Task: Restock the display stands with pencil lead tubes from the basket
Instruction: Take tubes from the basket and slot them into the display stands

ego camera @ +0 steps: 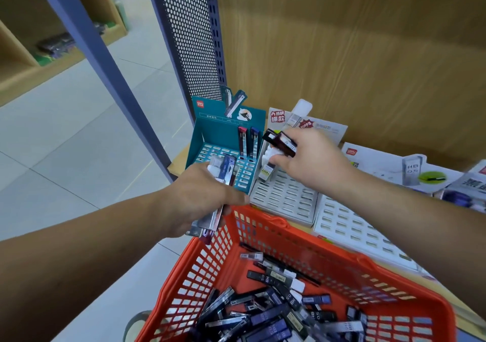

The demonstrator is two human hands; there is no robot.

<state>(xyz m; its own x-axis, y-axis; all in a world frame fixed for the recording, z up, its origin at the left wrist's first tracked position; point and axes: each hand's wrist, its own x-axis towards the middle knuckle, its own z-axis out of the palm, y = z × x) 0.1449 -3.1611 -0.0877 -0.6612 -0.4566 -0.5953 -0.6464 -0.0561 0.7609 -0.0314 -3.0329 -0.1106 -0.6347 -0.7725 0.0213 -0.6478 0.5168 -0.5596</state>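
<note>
My left hand point(194, 197) grips a bundle of lead tubes point(223, 169) at the teal stand's point(210, 131) six o'clock. My right hand point(313, 157) pinches a dark tube point(280, 141) over the white stand point(286, 197). The basket point(278, 223) sits at six.

head view | looks forward-down | close over basket point(263, 236) and shelf stands

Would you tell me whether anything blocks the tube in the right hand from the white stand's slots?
Nothing visible does: the right hand holds the dark tube above the white stand, whose front slots lie open.
</note>
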